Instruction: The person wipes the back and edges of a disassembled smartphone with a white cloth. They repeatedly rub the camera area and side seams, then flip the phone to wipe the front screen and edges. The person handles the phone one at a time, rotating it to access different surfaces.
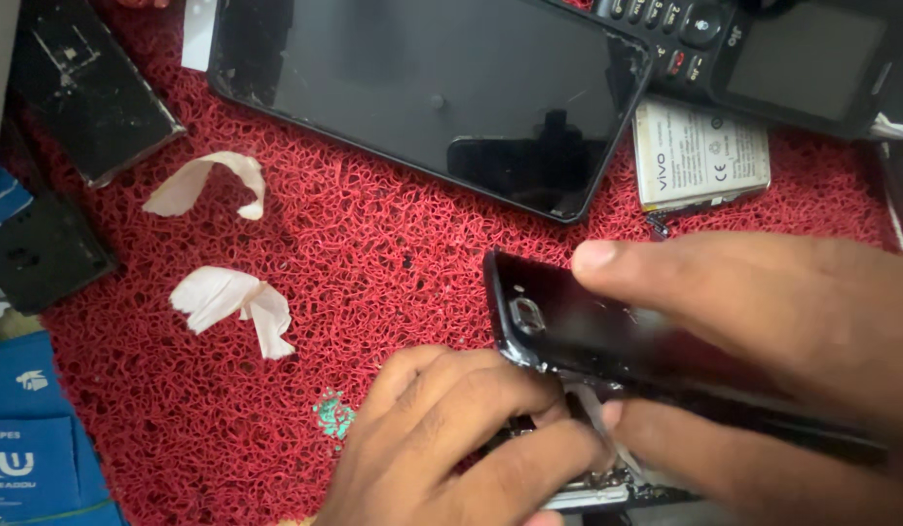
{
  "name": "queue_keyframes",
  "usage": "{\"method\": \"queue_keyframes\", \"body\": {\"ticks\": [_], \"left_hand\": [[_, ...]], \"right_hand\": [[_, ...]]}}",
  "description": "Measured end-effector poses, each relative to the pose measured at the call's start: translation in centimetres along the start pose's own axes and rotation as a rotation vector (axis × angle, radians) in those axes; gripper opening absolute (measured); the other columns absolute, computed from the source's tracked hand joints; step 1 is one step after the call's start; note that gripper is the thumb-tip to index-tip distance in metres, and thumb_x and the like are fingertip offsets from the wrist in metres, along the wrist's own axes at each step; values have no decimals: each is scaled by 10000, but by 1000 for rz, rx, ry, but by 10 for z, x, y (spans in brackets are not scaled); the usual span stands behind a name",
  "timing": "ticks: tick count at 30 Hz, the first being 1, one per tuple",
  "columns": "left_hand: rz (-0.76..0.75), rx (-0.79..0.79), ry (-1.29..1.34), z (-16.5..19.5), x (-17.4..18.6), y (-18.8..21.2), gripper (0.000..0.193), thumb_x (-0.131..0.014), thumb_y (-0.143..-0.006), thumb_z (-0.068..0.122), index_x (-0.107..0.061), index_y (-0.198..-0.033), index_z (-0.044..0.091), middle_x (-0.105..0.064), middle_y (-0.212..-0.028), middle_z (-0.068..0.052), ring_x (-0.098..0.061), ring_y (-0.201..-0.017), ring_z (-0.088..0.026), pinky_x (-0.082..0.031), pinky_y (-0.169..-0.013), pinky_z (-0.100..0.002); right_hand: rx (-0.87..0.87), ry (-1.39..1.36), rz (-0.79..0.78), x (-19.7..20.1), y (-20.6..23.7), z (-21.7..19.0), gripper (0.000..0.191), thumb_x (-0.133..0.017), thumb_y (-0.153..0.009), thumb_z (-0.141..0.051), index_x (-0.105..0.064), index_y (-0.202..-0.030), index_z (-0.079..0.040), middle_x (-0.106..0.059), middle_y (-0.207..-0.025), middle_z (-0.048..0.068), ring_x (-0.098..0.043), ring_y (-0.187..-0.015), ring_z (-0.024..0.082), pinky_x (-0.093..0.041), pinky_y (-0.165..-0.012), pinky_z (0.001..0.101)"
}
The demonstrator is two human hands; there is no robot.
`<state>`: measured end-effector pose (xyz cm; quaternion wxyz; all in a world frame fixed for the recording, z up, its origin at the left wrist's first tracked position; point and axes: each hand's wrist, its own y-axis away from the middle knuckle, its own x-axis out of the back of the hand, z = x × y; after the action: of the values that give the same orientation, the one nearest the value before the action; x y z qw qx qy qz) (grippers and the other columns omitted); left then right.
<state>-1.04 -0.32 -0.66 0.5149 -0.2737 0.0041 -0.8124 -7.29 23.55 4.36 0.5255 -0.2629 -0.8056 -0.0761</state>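
Near right on the red mat, the black phone back cover stands tilted up on edge. The right hand pinches it, thumb on top, levering it away; the left hand, fingers curled together, pins the phone body (partly hidden) beneath.

Two bare hands, no sleeves, short nails

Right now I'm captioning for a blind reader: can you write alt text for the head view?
Two bare hands, left hand and right hand, hold a black phone with its back cover lifted at one edge, over a red mesh mat. Around them lie a large dark tablet, a loose battery and torn white paper scraps.
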Motion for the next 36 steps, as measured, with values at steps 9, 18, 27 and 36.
{"method": "queue_keyframes", "body": {"ticks": [9,18,27,36], "left_hand": [[-22,75,74,2,-1,2,311,-545,-978,347,-708,-1081,103,-662,-987,-48,-695,-949,-213,-496,-867,-428],[-46,38,67,-1,0,6,380,-481,-1032,406,-708,-1122,114,-673,-1050,-61,-700,-1014,-232,-495,-913,-436],[-45,112,109,8,1,4,362,-480,-1067,385,-694,-1102,94,-665,-1051,-86,-674,-1035,-273,-468,-967,-476],[-14,156,129,15,1,4,330,-501,-994,328,-697,-1094,81,-661,-1028,-97,-660,-977,-260,-459,-937,-459]], "right_hand": [[-50,18,15,-1,14,-3,338,-706,-760,-455,-683,-931,-164,-607,-1341,189,-640,-1197,367,-566,-903,441],[-81,35,31,-3,20,-9,357,-715,-816,-516,-701,-998,-209,-579,-1390,162,-600,-1232,375,-553,-928,445],[-60,20,41,-5,23,-11,347,-686,-888,-519,-700,-1026,-201,-564,-1409,185,-586,-1250,397,-550,-931,445],[-147,-75,82,-6,19,-22,339,-655,-856,-473,-681,-959,-151,-587,-1395,194,-585,-1279,406,-511,-998,499]]}}
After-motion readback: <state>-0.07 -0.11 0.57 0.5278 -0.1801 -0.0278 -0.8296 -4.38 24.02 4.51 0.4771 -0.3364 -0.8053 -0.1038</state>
